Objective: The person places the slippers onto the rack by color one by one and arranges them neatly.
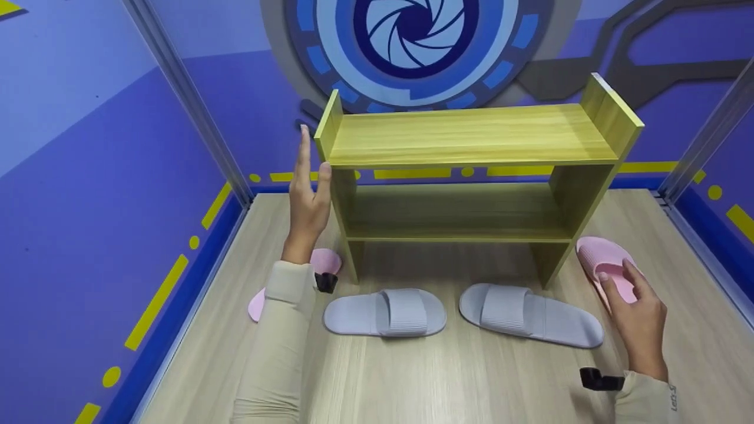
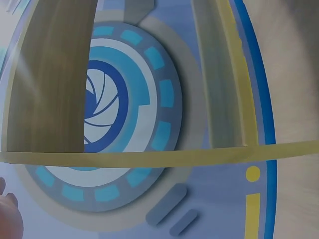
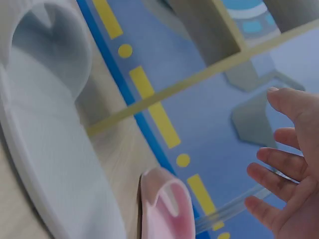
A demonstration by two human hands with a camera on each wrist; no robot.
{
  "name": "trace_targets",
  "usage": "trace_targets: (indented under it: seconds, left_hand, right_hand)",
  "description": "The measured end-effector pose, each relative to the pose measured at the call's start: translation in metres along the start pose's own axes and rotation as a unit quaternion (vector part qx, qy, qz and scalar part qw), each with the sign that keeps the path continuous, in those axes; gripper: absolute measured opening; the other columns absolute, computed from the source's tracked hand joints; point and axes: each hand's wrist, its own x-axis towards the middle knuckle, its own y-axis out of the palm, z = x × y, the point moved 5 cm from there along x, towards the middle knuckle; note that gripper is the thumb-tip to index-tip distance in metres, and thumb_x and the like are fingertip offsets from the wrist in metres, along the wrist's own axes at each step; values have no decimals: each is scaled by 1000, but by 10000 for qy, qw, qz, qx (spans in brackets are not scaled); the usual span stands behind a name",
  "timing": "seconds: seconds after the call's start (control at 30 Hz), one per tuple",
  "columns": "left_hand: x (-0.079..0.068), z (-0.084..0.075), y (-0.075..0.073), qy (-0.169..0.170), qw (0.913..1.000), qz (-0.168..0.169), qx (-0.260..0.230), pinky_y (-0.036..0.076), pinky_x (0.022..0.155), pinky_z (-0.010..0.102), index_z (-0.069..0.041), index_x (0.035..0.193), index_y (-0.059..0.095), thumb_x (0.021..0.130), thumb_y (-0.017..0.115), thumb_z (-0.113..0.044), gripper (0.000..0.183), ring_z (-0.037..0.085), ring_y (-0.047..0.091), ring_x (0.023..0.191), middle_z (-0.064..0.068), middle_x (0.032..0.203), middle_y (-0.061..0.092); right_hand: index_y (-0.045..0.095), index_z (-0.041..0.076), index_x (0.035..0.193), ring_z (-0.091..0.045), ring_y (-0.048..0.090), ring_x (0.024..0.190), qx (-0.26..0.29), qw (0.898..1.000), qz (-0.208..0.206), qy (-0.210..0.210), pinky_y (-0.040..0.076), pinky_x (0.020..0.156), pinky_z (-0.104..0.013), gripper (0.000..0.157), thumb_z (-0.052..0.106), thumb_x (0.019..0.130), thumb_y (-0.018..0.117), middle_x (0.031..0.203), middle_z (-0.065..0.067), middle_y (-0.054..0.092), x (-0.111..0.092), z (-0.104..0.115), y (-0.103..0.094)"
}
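Note:
A wooden two-tier rack (image 1: 471,138) stands at the back. My left hand (image 1: 310,206) is upright beside its left side panel, fingers straight and holding nothing. In the left wrist view only some fingertips (image 2: 10,214) show at the edge, near the rack. On the right, my right hand (image 1: 641,321) overlaps a pink slipper (image 1: 598,253) in the head view. The right wrist view shows that hand's fingers (image 3: 279,181) spread and loosely bent, with nothing between them. Two light grey slippers, one left (image 1: 406,312) and one right (image 1: 503,309), lie before the rack.
Pink slipper parts (image 1: 326,261) show around my left forearm, which hides the rest. Behind the rack rises a blue printed wall (image 1: 235,112); side walls bound the wood-patterned floor (image 1: 447,383). Black wrist cameras (image 1: 599,380) sit on both sleeves.

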Motion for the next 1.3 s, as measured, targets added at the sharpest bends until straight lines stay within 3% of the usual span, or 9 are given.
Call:
trace_targets:
  seconds: [0.07, 0.13, 0.33, 0.5, 0.67, 0.97, 1.3]
  left_hand:
    - [4, 0, 0, -43, 10000, 6, -51, 15, 121, 28, -10, 154, 18, 102, 40, -30, 60, 11, 18, 148, 3, 162, 18]
    - [9, 1, 0, -105, 9999, 20, -116, 15, 121, 27, -12, 154, 20, 102, 42, -25, 58, 11, 19, 148, 2, 162, 19]
    - [23, 0, 0, -165, 9994, 1, -306, 19, 120, 25, -12, 151, 30, 102, 45, -22, 53, 11, 24, 147, 1, 159, 25]
    - [29, -1, -1, -75, 9993, -83, -362, 25, 118, 24, -11, 146, 40, 102, 46, -21, 46, 10, 31, 143, 3, 155, 36]
    - [31, 2, -2, -100, 9960, -202, -866, 35, 113, 27, -4, 140, 47, 102, 46, -12, 39, 14, 39, 140, 11, 149, 43]
    - [26, -18, -7, -233, 9920, -40, -1237, 37, 112, 30, 4, 133, 48, 101, 44, -5, 34, 19, 42, 138, 14, 148, 44]
    - [28, -19, -5, -119, 9921, 7, -1247, 36, 113, 30, 6, 131, 47, 101, 43, -4, 32, 19, 42, 138, 17, 147, 45]
  right_hand:
    - [47, 17, 144, -33, 45, 133, -53, 9999, 121, 77, 31, 116, -37, 58, 31, 91, 65, 139, -20, 52, 3, -7, -1]
    - [42, 16, 147, -36, 41, 136, -104, 9996, 244, 123, 27, 117, -45, 61, 31, 92, 64, 144, -20, 48, 6, -14, -1]
    - [26, 16, 153, -37, 28, 143, -386, 9971, 612, 231, 20, 118, -49, 72, 35, 93, 60, 155, -13, 32, 12, -33, -3]
    - [19, 12, 154, -43, 23, 143, -527, 9953, 809, 102, 18, 117, -55, 76, 34, 93, 59, 157, -19, 24, 16, -43, -3]
    - [15, 5, 154, -47, 16, 144, -692, 9922, 1035, -78, 13, 117, -57, 79, 32, 94, 59, 157, -25, 15, 22, -54, -4]
    - [6, 0, 153, -51, 6, 143, -1147, 9839, 1370, -105, 9, 115, -64, 88, 37, 94, 59, 156, -32, 5, 25, -70, -1]
    - [2, -7, 150, -63, 8, 135, -1637, 9690, 1830, 254, 14, 108, -71, 102, 45, 89, 63, 150, -42, 0, 23, -82, -2]
